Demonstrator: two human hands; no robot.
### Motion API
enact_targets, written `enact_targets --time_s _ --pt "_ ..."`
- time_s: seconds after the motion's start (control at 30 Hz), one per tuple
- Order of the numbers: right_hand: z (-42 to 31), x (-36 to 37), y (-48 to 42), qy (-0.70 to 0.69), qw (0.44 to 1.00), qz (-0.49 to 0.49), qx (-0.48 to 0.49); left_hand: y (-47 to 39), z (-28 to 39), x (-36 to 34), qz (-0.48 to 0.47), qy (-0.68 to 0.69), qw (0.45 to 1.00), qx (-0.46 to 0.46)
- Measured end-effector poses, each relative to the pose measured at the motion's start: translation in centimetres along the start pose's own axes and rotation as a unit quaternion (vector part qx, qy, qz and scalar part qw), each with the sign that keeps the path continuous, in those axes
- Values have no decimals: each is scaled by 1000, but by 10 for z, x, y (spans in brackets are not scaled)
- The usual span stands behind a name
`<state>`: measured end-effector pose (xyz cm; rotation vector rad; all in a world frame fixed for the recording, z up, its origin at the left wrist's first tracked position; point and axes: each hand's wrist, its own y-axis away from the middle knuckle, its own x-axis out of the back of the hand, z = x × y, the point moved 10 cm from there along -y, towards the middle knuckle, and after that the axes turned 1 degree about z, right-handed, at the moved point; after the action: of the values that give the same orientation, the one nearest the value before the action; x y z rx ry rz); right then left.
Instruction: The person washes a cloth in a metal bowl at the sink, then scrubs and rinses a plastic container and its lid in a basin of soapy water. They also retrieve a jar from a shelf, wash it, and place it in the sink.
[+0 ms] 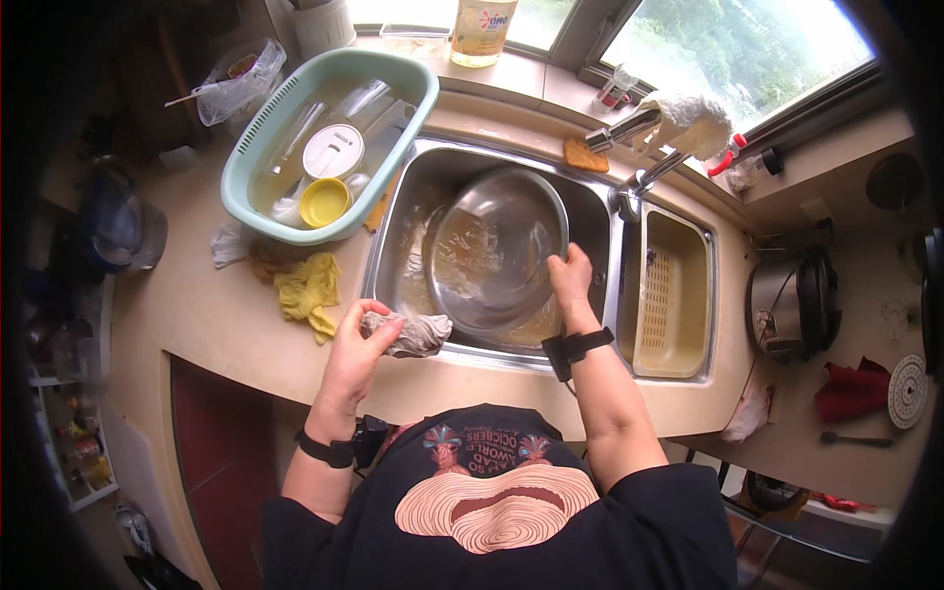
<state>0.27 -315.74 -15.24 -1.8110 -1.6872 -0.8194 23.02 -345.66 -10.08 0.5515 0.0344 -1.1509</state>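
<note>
My right hand (571, 279) grips the right rim of a round stainless steel basin (509, 258). The basin is tilted inside the large sink bowl (590, 206), with murky water in its lower left part. A crumpled greyish cloth (414, 335) is held in my left hand (363, 341), above the sink's front edge. More cloudy water lies in the sink around the basin, and a pale wrinkled thing, perhaps cloth, shows at the basin's left.
On the left counter stands a green plastic tub (234, 184) holding water, clear containers and lids. Yellow cloth (310, 291) lies below it. A faucet (627, 195) rises behind the sink, beside a sponge (586, 156). The smaller bowl holds a beige drain basket (671, 295); a cooker (793, 302) stands right.
</note>
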Motion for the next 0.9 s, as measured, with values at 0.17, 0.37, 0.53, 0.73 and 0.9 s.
enact_targets --time_s 0.17,0.37,0.53,0.73,0.9 --pt "-122 64 30 27 947 84 310 7 -6 9 6 35 999 20" --pt "-185 81 83 98 849 135 502 7 -6 3 -11 29 999 17" --pt "-153 92 54 4 917 98 387 9 -4 9 1 10 1000 5" --pt "-113 83 36 6 939 128 319 12 -11 13 -2 7 1000 27" --pt "39 18 -27 -132 990 -3 48 13 -17 7 -12 24 1000 16"
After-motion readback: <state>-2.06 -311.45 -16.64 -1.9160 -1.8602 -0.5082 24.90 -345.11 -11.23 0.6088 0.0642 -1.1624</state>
